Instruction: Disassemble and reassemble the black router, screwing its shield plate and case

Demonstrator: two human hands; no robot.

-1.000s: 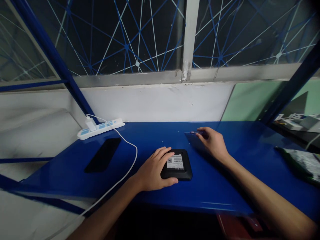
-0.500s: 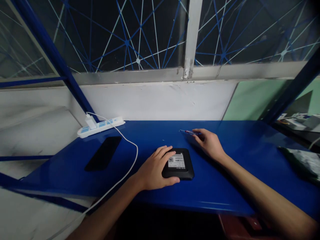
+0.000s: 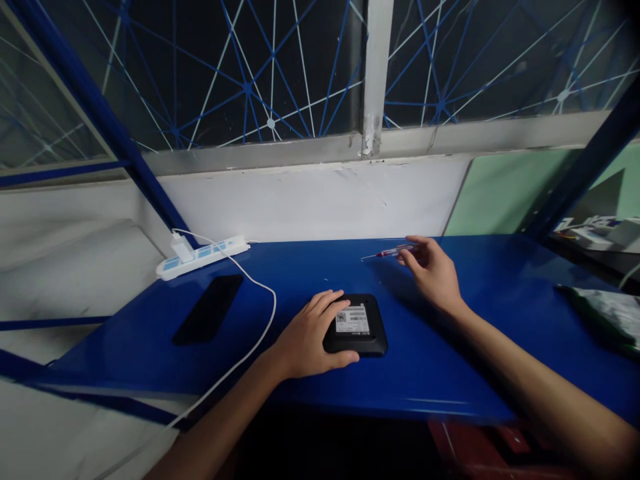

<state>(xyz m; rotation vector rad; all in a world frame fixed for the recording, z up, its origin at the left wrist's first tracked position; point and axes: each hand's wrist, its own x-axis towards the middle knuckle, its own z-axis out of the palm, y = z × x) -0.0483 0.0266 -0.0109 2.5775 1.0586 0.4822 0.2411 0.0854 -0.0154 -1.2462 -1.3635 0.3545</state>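
My left hand (image 3: 313, 337) lies over the left side of a flat black device (image 3: 377, 333), its thumb along the near edge and fingers across the far left corner. A white printed label with a square code covers the middle of the device's upper face. My right hand (image 3: 433, 270) holds a small screwdriver (image 3: 387, 253) with a clear and red handle, raised above the table. Its thin shaft points left, and a tiny bit, perhaps a screw, shows at the tip. Two small specks lie on the table beyond the device.
A black phone-like slab (image 3: 210, 310) lies on the blue table (image 3: 425, 380) at left. Behind it sits a white power strip (image 3: 203, 257) with a charger (image 3: 182, 247). Its white cable (image 3: 274, 307) loops towards the near edge. A silvery plastic bag (image 3: 607, 313) is at right.
My right hand has lifted and moved slightly right and away with the screwdriver. My left hand stays on the device. The view has shifted a little.
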